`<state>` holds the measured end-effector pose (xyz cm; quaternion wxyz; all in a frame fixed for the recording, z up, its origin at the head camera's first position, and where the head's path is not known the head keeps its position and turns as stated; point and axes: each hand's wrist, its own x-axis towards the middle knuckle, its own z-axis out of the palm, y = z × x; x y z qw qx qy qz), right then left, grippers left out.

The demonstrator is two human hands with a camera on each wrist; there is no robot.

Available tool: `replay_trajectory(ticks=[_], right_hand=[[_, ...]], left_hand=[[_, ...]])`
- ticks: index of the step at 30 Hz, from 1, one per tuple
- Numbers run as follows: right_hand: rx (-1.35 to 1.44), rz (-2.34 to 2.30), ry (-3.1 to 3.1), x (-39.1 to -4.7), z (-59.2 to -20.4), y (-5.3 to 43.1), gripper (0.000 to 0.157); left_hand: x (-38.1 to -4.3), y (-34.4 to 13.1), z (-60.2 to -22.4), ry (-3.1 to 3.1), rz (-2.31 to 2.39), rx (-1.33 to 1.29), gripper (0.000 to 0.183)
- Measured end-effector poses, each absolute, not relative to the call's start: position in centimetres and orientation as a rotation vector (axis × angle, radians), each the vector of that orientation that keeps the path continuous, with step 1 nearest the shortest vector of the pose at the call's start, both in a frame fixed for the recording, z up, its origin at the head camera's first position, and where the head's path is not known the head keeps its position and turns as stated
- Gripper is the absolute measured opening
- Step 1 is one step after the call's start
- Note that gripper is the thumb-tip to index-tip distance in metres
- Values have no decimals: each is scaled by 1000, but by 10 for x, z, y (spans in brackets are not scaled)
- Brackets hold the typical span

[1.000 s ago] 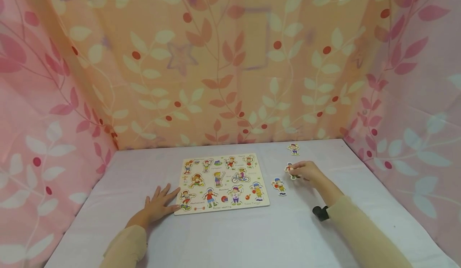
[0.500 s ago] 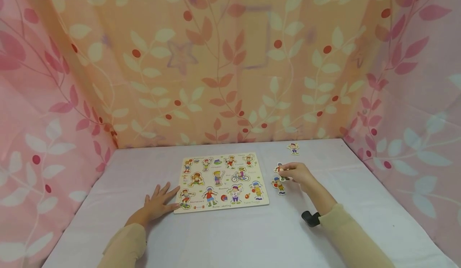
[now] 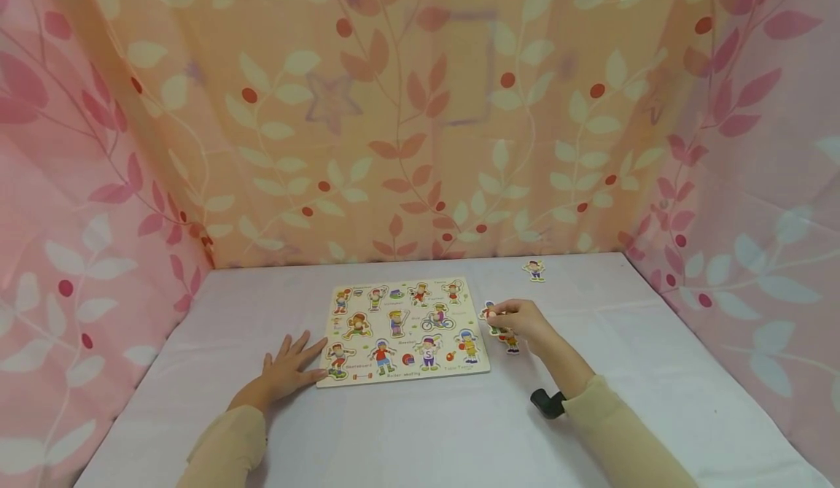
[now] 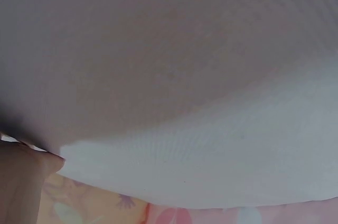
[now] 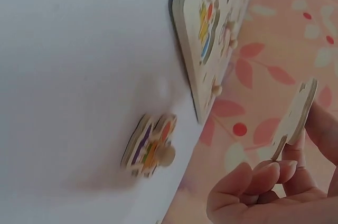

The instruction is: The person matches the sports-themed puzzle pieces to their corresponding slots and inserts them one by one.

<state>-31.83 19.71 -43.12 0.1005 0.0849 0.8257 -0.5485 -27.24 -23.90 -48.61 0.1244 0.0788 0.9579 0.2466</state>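
Observation:
My left hand (image 3: 289, 368) lies with spread fingers at the left edge of a wooden peg puzzle board (image 3: 378, 319), fingertips on its rim. Only part of that hand shows in the left wrist view. My right hand (image 3: 525, 324) pinches a puzzle piece (image 3: 488, 310), a figure with a blue cap and red top, right beside the board's right edge. In the right wrist view the held piece (image 5: 298, 109) is tilted up, its pale wooden back showing. A second piece with a peg (image 5: 145, 142) lies on the table below, partly covered by the held one in the head view.
Another figure piece (image 3: 535, 271) lies near the table's back right. The board bears several sports figures, some with pegs. A black device (image 3: 547, 403) is strapped at my right wrist. Patterned curtains (image 3: 420, 145) enclose the white table (image 3: 367, 437) at the back and sides.
My right hand has moved left with the held piece, from beyond the loose piece to the board's right edge. My left hand has stayed in place.

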Motion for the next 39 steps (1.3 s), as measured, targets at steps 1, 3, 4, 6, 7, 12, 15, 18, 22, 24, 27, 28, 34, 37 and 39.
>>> replay_trajectory(ticks=[1,3,4,6,7,12,15,18,22,24,27,28,34,37,39], right_hand=[[237,-1625,2434,-318,-432,195,23],[232,-1633,2428,-317,-433,190,22],[238,-1636,2429,-316,-432,187,21],[223,-1637,2431,-316,-432,182,20],[215,-1635,2433,-315,-433,180,20],[173,-1650,2412,-312,-435,168,18],[135,-1645,2420,-311,-438,161,16],[116,-1638,2421,-311,-442,155,14],[98,-1625,2427,-310,-443,146,14],[81,-1618,2434,-309,-443,142,13],[53,-1620,2434,-308,-444,136,12],[47,-1631,2422,-308,-445,135,11],[21,-1677,2348,-305,-447,127,12],[-30,-1646,2356,-304,-448,122,11],[-74,-1621,2365,-304,-449,119,9]], left_hand=[[-272,-239,-486,2793,719,229,80],[-272,-239,-486,2792,723,227,80],[-272,-239,-486,2792,724,228,80],[-272,-239,-485,2791,730,226,80],[-272,-239,-485,2792,728,225,80],[-272,-239,-484,2784,738,217,80],[-273,-239,-484,2778,738,207,81],[-273,-239,-485,2776,733,202,81],[-273,-239,-485,2777,738,211,82],[-273,-240,-486,2777,743,215,82],[-272,-240,-486,2772,752,215,82],[-272,-240,-486,2768,755,213,81],[-271,-238,-483,2764,767,211,80],[-270,-238,-482,2771,760,209,79],[-270,-237,-482,2772,755,207,79]])
